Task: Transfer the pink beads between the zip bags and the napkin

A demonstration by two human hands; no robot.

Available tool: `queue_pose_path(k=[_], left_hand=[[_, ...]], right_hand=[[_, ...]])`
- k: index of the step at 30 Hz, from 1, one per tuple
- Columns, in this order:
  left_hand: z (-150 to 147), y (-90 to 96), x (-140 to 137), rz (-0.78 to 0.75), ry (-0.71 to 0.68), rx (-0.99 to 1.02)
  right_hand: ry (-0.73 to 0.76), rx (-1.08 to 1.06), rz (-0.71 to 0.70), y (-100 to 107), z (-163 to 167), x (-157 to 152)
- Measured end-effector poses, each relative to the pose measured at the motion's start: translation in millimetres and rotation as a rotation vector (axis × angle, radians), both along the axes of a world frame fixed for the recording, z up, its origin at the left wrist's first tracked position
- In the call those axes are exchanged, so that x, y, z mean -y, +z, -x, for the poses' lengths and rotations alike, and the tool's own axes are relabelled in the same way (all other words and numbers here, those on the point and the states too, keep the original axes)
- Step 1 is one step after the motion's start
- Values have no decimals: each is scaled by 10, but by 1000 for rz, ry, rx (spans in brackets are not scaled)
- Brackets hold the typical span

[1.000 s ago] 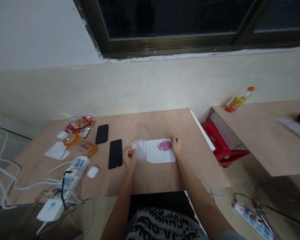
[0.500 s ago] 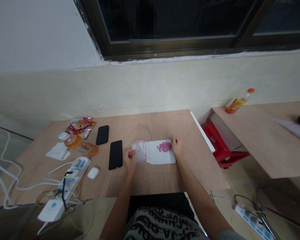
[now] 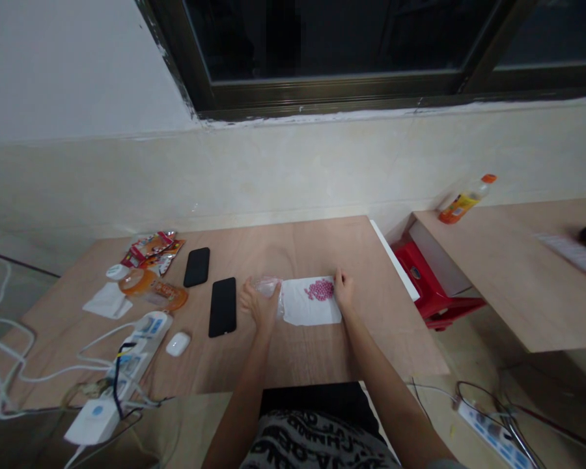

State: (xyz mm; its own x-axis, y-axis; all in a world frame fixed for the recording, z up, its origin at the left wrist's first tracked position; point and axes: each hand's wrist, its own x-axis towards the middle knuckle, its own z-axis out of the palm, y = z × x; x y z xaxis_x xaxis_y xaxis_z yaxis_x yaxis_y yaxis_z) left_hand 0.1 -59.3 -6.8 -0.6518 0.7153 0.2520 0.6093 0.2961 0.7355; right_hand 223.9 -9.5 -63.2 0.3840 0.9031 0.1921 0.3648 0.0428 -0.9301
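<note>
A sheet of white paper (image 3: 305,314) lies on the table with a cluster of small pink beads (image 3: 321,289) near its right end. My right hand (image 3: 343,290) is closed at the paper's right edge, thumb and fingers pinching it. A clear plastic bag (image 3: 266,284) sits at the left end of the paper and partly meets it. My left hand (image 3: 261,305) spans the bag, thumb on its right side and fingers on its left, holding it. Part of the bag is hidden behind that hand.
Left of my hands lie two black phones (image 3: 223,306) (image 3: 197,266), a white earphone case (image 3: 178,344), an orange bottle (image 3: 153,291), snack packets (image 3: 151,247), a tissue (image 3: 107,301) and a power strip (image 3: 144,339) with cables. Rightward stand a red stool (image 3: 422,280) and another table (image 3: 517,273).
My left hand has moved from the bag's left edge onto the bag, its fingers spreading from a pinch to span it. My right hand stays at the paper's edge.
</note>
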Motion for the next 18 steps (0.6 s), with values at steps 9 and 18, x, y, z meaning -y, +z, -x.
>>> queue_pose_path(k=[9, 18], left_hand=[[-5, -85, -6, 13, -17, 41], [-6, 100, 44, 123, -106, -70]], right_hand=[[-6, -22, 27, 59, 13, 16], [-6, 3, 50, 47, 16, 16]])
